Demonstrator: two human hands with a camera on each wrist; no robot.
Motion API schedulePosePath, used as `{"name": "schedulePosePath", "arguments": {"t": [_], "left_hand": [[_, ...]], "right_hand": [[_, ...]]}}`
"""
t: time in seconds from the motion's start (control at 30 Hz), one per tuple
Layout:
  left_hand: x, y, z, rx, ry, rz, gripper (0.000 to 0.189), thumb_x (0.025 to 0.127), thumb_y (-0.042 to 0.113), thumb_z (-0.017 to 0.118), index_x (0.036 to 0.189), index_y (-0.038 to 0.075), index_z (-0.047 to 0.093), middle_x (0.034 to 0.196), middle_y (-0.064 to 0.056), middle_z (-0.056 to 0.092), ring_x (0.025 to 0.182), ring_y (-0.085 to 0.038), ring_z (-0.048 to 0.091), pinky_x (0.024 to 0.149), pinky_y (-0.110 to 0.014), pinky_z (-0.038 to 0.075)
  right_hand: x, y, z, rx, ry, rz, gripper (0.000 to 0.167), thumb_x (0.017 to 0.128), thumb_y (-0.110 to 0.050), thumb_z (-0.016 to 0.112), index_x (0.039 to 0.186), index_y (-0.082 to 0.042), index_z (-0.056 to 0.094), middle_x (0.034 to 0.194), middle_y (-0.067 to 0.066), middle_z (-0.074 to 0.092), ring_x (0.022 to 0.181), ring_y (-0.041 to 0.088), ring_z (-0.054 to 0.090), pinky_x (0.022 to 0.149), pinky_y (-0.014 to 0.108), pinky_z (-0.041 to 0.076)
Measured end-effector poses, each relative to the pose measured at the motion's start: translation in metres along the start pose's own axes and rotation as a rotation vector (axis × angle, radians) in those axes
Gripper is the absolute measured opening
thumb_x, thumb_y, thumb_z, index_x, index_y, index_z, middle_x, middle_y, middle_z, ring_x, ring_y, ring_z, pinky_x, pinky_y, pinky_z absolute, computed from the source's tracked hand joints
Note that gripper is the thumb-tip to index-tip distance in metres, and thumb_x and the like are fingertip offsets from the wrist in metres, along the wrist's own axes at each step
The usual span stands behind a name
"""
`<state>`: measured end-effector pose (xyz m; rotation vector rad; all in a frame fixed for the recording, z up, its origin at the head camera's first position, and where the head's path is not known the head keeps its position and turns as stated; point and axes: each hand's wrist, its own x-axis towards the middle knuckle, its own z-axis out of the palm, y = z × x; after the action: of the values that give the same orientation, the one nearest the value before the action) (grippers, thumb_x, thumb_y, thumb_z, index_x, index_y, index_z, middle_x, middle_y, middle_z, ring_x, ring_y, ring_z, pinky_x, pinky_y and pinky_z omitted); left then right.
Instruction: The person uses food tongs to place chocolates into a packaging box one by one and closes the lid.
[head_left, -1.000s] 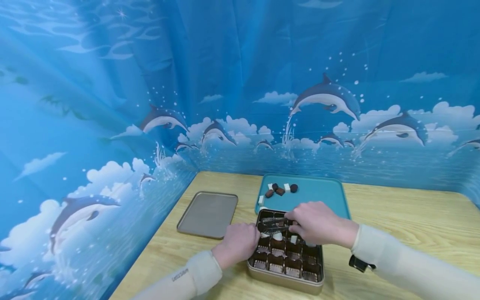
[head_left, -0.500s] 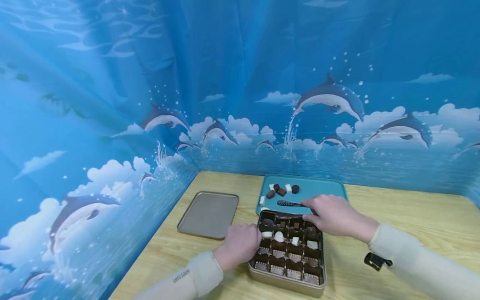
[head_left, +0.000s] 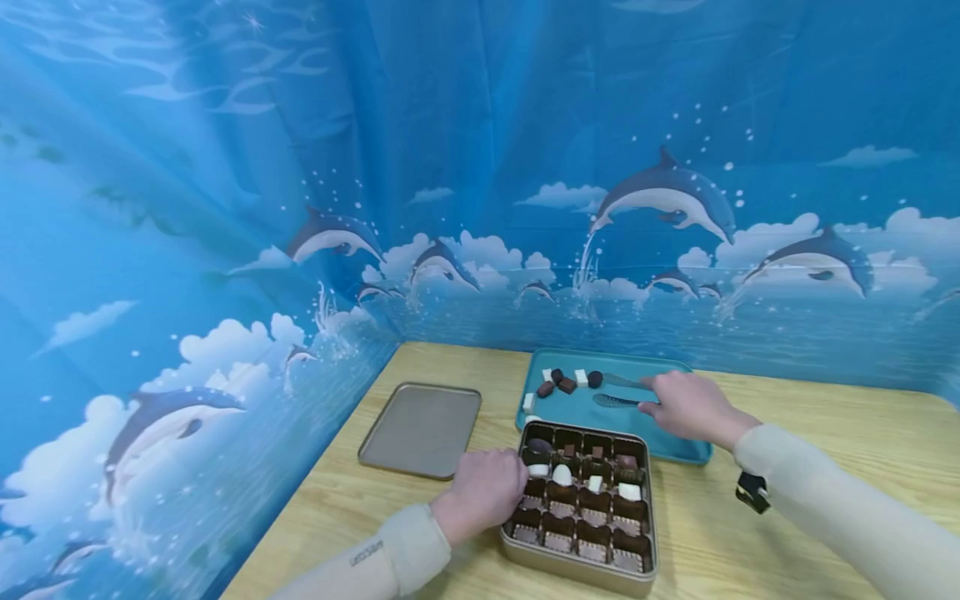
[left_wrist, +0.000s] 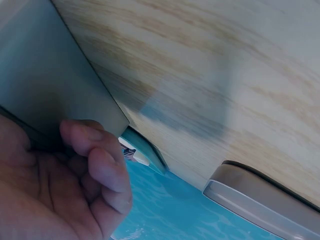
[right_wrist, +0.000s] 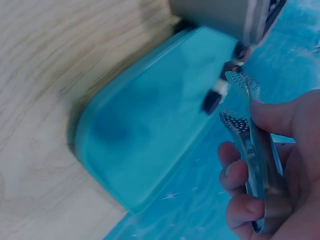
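Left hand (head_left: 487, 487): fingers curled, gripping the left rim of a rectangular bronze-coloured metal tin (head_left: 573, 575) fitted with a dark brown compartment insert. Tin sits at the near edge of the teal rectangular tray (head_left: 566, 407). Far row of the insert holds dark brown pieces (head_left: 597, 452); the next row nearer holds white pieces (head_left: 562, 475).

Right hand (head_left: 690, 406): thumb and fingers round silver metal tongs (right_wrist: 264, 165), their perforated tips parted above the tray, just right of a dark round piece (head_left: 595, 380). More brown and white pieces lie at the tray's left side. Flat grey-brown rectangular metal lid (head_left: 423, 429): left of the tin, on the pale wood-grain table (head_left: 787, 433).
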<state>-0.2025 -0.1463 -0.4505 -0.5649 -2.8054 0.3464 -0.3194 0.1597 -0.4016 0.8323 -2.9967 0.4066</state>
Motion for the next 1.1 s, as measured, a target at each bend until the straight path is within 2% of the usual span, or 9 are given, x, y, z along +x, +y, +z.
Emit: {"name": "schedulePosePath", "arguments": {"t": [0.07, 0.13, 0.27, 0.53, 0.67, 0.8, 0.83, 0.97, 1.1], "left_hand": [[0.0, 0.0, 0.0, -0.001, 0.008, -0.009, 0.032, 0.096, 0.028, 0.058, 0.067, 0.017, 0.051, 0.061, 0.002, 0.051, 0.049, -0.018, 0.056, 0.038, -0.037, 0.043], [-0.001, 0.001, 0.0, 0.002, 0.011, -0.013, 0.032, 0.096, 0.029, 0.058, 0.067, 0.017, 0.051, 0.06, 0.002, 0.05, 0.049, -0.018, 0.056, 0.038, -0.037, 0.044], [-0.001, 0.001, 0.0, 0.009, 0.006, -0.012, 0.032, 0.096, 0.029, 0.058, 0.067, 0.017, 0.052, 0.061, 0.002, 0.051, 0.05, -0.018, 0.057, 0.038, -0.037, 0.044], [0.0, 0.001, -0.001, -0.012, -0.014, -0.01, 0.032, 0.096, 0.027, 0.058, 0.067, 0.017, 0.051, 0.062, 0.003, 0.051, 0.05, -0.017, 0.055, 0.038, -0.037, 0.044], [0.0, 0.001, -0.001, -0.019, -0.017, -0.007, 0.031, 0.097, 0.027, 0.057, 0.068, 0.017, 0.051, 0.062, 0.002, 0.051, 0.05, -0.017, 0.055, 0.038, -0.036, 0.044], [0.0, 0.001, 0.0, -0.015, -0.02, 0.0, 0.03, 0.096, 0.026, 0.057, 0.068, 0.017, 0.05, 0.063, 0.002, 0.05, 0.05, -0.018, 0.055, 0.038, -0.037, 0.044], [0.0, 0.001, 0.0, -0.02, -0.021, -0.002, 0.031, 0.097, 0.026, 0.057, 0.068, 0.017, 0.05, 0.062, 0.002, 0.05, 0.05, -0.018, 0.055, 0.038, -0.037, 0.044], [0.0, 0.001, 0.001, -0.031, -0.03, -0.005, 0.031, 0.097, 0.026, 0.056, 0.068, 0.017, 0.05, 0.063, 0.002, 0.05, 0.051, -0.017, 0.055, 0.038, -0.036, 0.043], [0.001, 0.0, 0.002, -0.028, -0.033, 0.001, 0.031, 0.097, 0.026, 0.057, 0.068, 0.017, 0.05, 0.063, 0.002, 0.05, 0.05, -0.017, 0.055, 0.038, -0.036, 0.043]], "right_hand": [[0.004, 0.007, 0.004, 0.004, -0.014, 0.021, 0.047, 0.097, -0.024, 0.066, 0.131, 0.008, 0.06, 0.107, 0.023, 0.073, 0.038, 0.008, 0.036, 0.039, 0.024, 0.029], [0.008, 0.011, 0.008, -0.003, -0.028, 0.031, 0.046, 0.097, -0.024, 0.066, 0.129, 0.009, 0.061, 0.119, 0.028, 0.068, 0.042, 0.009, 0.046, 0.042, 0.026, 0.035], [0.016, 0.016, 0.013, -0.022, -0.052, 0.052, 0.044, 0.097, -0.025, 0.065, 0.125, 0.009, 0.063, 0.118, 0.028, 0.068, 0.057, 0.011, 0.059, 0.054, 0.03, 0.046], [0.033, 0.018, 0.019, -0.03, -0.06, 0.073, 0.04, 0.099, -0.025, 0.063, 0.122, 0.007, 0.065, 0.102, 0.018, 0.072, 0.067, 0.018, 0.062, 0.067, 0.044, 0.055], [0.038, 0.016, 0.02, -0.023, -0.066, 0.079, 0.039, 0.099, -0.025, 0.062, 0.121, 0.007, 0.065, 0.092, 0.012, 0.071, 0.062, 0.017, 0.058, 0.064, 0.04, 0.053], [0.041, 0.015, 0.021, -0.021, -0.08, 0.095, 0.041, 0.1, -0.026, 0.061, 0.124, 0.006, 0.064, 0.099, 0.016, 0.071, 0.057, 0.015, 0.053, 0.061, 0.035, 0.049], [0.042, 0.015, 0.021, -0.019, -0.086, 0.101, 0.041, 0.1, -0.026, 0.06, 0.125, 0.006, 0.064, 0.096, 0.016, 0.071, 0.056, 0.015, 0.051, 0.06, 0.034, 0.048], [0.044, 0.015, 0.021, -0.015, -0.085, 0.107, 0.042, 0.1, -0.026, 0.06, 0.127, 0.006, 0.063, 0.109, 0.023, 0.071, 0.054, 0.016, 0.048, 0.06, 0.034, 0.048], [0.044, 0.017, 0.022, -0.001, -0.071, 0.108, 0.042, 0.1, -0.025, 0.06, 0.129, 0.005, 0.062, 0.127, 0.028, 0.065, 0.049, 0.014, 0.041, 0.054, 0.031, 0.046]]}}
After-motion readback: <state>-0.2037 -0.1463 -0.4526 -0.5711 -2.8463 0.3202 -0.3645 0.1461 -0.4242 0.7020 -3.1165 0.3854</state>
